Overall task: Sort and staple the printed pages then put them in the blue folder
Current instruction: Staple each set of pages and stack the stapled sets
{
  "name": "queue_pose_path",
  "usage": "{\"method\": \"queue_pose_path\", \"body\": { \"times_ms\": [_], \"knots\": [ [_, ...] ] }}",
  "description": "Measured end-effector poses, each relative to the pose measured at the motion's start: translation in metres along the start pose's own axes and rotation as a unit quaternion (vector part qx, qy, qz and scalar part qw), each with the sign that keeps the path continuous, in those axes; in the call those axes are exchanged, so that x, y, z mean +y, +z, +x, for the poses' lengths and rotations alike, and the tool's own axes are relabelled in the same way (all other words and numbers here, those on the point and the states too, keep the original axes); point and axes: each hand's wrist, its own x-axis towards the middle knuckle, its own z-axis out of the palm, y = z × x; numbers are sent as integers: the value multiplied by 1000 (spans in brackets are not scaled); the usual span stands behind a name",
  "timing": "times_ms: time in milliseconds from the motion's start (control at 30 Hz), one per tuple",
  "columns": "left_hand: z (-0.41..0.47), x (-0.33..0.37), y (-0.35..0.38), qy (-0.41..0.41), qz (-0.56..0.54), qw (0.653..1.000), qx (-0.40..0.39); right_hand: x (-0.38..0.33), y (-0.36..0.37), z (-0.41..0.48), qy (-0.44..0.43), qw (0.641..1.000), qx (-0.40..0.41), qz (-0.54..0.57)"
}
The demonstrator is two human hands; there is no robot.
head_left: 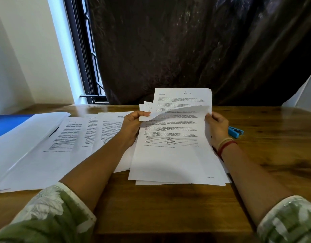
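White pages (175, 158): left hand (131, 123) pinches the curled-over top sheet (179, 112), right hand (217, 128) curls round the stack's right edge, whose lower end rests on the table (168, 207). Stapler (236, 132) half hidden behind right wrist. Spread sheets (72, 137) lie left, overlapping. Folder (9, 125) far left, cut off, partly under paper. Print unreadable.

Gripping pages (177, 158) with left hand (132, 124) and right hand (217, 128).
Pinching a curled sheet (183, 111) at its left edge, thumb on top; clasping the right edge with curled fingers (214, 118); reaching forward with both forearms bare.
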Motion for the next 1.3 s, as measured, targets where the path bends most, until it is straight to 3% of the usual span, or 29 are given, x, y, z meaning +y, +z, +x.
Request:
{"method": "queue_pose_path", "body": {
  "times_ms": [100,267,367,633,800,900,1033,1100,1200,1300],
  "knots": [
    [0,0,0,2,5,1000,6,-3,0,2,18,1000,-18,2],
    [3,0,0,-39,-28,999,10,-15,-1,-2,162,986,-17,35],
    [5,-1,0,-43,-35,998,20,-14,-7,0,186,981,-35,48],
    [-3,0,5,34,74,996,-34,-18,-7,-6,163,979,-110,62],
    [-4,4,3,52,32,998,-33,-15,-8,1,134,978,-90,134],
    [-2,6,0,71,20,997,-36,-12,-12,2,124,988,-70,53],
    [-1,7,-1,93,20,994,-54,-7,-15,5,120,987,-101,-28],
    [0,6,0,96,13,994,-56,-11,-9,3,138,988,-68,-16],
    [2,3,0,89,9,995,-42,-11,-5,1,182,978,-26,98],
    [3,-3,1,64,-3,998,-29,-5,-7,3,117,992,-12,54]
  ]
}}
